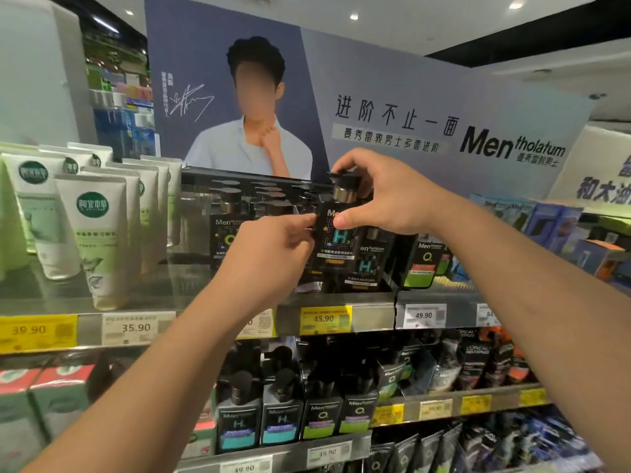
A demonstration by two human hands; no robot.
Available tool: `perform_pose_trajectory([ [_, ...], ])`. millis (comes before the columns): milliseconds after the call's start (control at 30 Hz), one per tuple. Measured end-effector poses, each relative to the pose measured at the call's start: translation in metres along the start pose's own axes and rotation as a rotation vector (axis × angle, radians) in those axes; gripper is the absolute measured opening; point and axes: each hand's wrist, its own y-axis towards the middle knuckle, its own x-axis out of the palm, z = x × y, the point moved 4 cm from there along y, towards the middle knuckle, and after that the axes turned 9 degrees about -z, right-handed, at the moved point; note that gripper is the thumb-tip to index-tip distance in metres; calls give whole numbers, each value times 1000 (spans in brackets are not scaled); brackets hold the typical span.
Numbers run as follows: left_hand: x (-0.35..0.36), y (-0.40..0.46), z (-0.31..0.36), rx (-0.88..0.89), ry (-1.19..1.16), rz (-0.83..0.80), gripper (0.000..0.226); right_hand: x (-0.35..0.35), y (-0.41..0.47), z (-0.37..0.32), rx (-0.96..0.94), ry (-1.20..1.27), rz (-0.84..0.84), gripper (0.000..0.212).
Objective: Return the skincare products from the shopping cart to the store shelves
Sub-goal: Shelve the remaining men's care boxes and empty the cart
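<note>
- The top shelf [341,302] in front of me carries rows of black Mentholatum men's pump bottles; the row I am aiming at sits just above the yellow 45.90 price tag [326,319], with a matching "H" bottle [367,264] already standing at its front.
- To do this step well, I judge I should lower the bottle upright into that "H" row, label facing out, and not into the neighbouring "O" row [227,233] to its left.
- I would keep both hands on until the base rests flat, since a tall pump bottle could tip its neighbours.
- The black pump bottle marked "H" [336,233] is held up in the air, upright, just in front of and above the shelved bottles, between my two hands.
- My right hand [386,196] wraps its upper part: fingers curl behind the pump head, thumb presses the label's front.
- My left hand [273,247] pinches the bottle's left edge between fingertips and thumb, steadying it from the side.
</note>
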Motion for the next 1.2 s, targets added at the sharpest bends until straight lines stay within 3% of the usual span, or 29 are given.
perform_pose_trajectory([
  [233, -2, -1, -9, 9, -90, 56, 40, 2, 4, -3, -5, -17, -18, 61],
  [667, 7, 9, -6, 67, 104, 43, 47, 27, -2, 8, 163, -166, -97, 67],
  [867, 15, 10, -7, 88, 187, 55, 33, 43, -7, 5, 146, -267, -89, 63],
  [967, 18, 11, -6, 110, 187, 81, 41, 45, -19, 6, 89, -294, 41, 66],
  [1067, 23, 10, -9, 115, 220, 122, 51, 55, -46, 16, 59, -63, 442, 49],
  [1133, 28, 9, -10, 110, 242, 134, 57, 71, -64, 27, 109, 47, 675, 42],
  [1200, 31, 8, -9, 116, 248, 142, 61, 88, -76, 38, 229, 141, 747, 46],
])
